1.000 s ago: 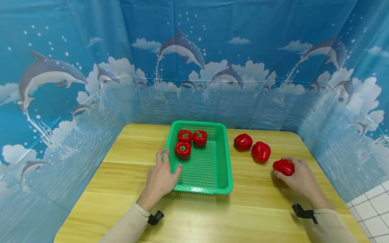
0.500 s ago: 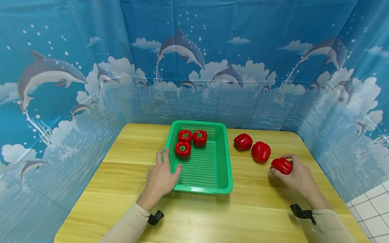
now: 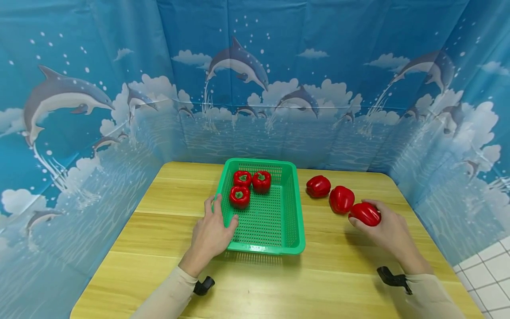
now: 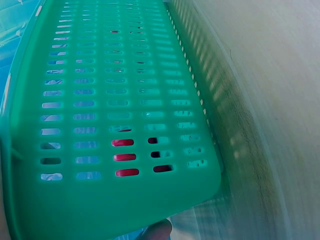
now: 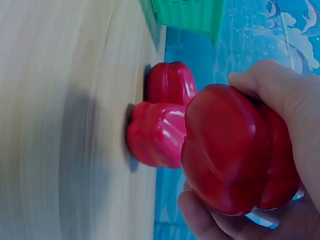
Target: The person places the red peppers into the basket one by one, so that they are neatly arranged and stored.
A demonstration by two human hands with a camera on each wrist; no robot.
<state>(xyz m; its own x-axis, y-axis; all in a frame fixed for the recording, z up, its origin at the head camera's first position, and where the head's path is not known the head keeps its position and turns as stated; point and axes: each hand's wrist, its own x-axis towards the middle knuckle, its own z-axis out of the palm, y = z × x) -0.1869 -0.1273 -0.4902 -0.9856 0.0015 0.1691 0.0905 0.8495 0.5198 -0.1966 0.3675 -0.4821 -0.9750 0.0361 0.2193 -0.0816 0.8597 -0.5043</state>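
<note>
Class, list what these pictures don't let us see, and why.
Head: marking on the green basket's near rim; too small.
Left wrist: most of the peppers inside; slotted wall in front.
Right wrist: part of the held pepper; right hand covers it.
Head: sleeves' upper ends; cut off by the bottom edge.

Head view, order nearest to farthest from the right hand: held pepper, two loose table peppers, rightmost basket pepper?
1. Held pepper: in the right hand.
2. Nearer loose pepper: on the table, just left.
3. Other loose pepper: farther left, toward the back.
4. Rightmost basket pepper: inside the green basket.
</note>
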